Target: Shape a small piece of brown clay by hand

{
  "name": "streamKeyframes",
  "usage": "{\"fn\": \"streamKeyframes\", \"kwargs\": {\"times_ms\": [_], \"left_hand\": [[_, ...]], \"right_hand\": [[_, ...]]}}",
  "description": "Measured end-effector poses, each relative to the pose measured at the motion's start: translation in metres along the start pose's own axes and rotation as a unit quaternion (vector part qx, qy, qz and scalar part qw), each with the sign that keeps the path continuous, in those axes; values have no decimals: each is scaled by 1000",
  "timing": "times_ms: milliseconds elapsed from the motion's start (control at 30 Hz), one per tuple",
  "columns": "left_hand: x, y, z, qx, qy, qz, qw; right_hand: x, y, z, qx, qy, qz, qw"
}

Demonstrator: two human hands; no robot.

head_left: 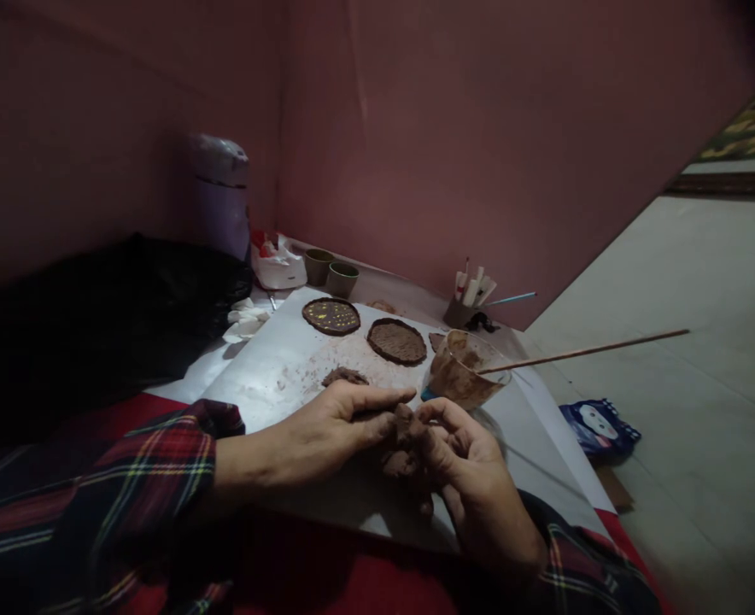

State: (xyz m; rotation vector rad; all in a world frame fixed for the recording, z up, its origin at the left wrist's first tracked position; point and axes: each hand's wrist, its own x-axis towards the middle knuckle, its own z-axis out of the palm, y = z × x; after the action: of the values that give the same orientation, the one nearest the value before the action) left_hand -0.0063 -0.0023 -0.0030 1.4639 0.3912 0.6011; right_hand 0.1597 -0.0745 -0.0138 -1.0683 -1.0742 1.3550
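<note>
Both my hands meet over a white board [288, 367] on my lap. My left hand [326, 427] and my right hand [464, 461] pinch the same lump of brown clay [404, 427] between their fingertips. Just beyond them stands a clear plastic cup [460, 371] smeared with brown slip, a long thin wooden stick [582, 350] resting in it and pointing right. Farther back on the board lie two flat round clay discs: a dark one with yellow dots [331, 316] and a plain brown one [396, 341]. A small clay scrap [344, 376] lies near my left hand.
Two small green cups [330, 272], a white bag [279, 263] and a pale cylindrical container [219, 196] stand by the pink wall. A holder with tools [471, 299] sits at the back right. A blue packet [599, 425] lies on the floor. A black bag [108, 316] fills the left.
</note>
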Motion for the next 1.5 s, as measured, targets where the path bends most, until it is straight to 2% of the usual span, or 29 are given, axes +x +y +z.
{"fn": "streamKeyframes", "kwargs": {"times_ms": [200, 433, 633, 900, 1000, 1133, 1267, 1500], "left_hand": [[-2, 1, 2, 69, -24, 28, 997], [-2, 0, 4, 205, -27, 98, 973], [-3, -1, 5, 249, -48, 131, 958], [-3, 5, 1, 83, -53, 2, 995], [-1, 3, 0, 40, -20, -14, 999], [2, -3, 3, -70, 34, -28, 997], [3, 0, 5, -97, 97, -45, 990], [2, 4, 4, -110, 97, -41, 988]], "right_hand": [[2, 2, 0, -32, -17, -10, 999], [-4, -1, 7, -118, 12, -46, 992], [-6, -2, 11, -167, 32, -71, 983], [-4, 1, 5, -108, 52, -62, 991], [-4, 3, 2, -108, 66, -67, 990], [-5, 5, 0, -113, 44, -74, 990], [-5, 5, 1, -83, 20, -65, 994], [-2, 4, 5, -83, 36, -77, 993]]}}
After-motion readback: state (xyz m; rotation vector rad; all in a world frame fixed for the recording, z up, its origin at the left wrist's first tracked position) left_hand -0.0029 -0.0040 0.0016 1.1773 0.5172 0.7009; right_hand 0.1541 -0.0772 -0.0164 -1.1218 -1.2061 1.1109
